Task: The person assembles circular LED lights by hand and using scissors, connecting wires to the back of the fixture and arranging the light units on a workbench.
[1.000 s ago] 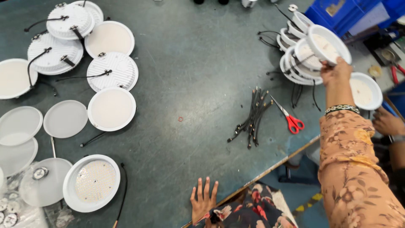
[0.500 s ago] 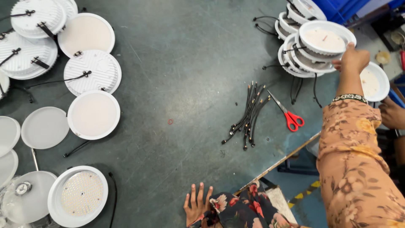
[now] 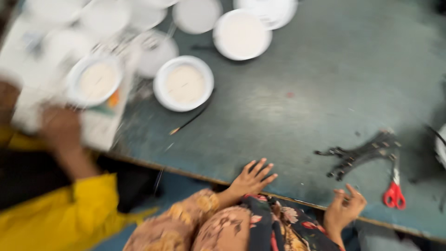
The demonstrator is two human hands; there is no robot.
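My left hand rests flat on the near edge of the dark green table, fingers spread and empty. Over the same edge, further right, hovers my right hand, fingers loosely curled and holding nothing. A bundle of black cable pieces lies just beyond it, with red-handled scissors to its right. A round white lamp fitting sits ahead of my left hand. The view is blurred.
Several more round white lamp fittings and discs crowd the far left of the table. Another person in a yellow sleeve stands at the left, a hand by a white fitting. A thin black wire lies nearby.
The view has swung left. My right hand has left the stack of fittings at the far right and come back to the table's near edge. The person in yellow has come into view.
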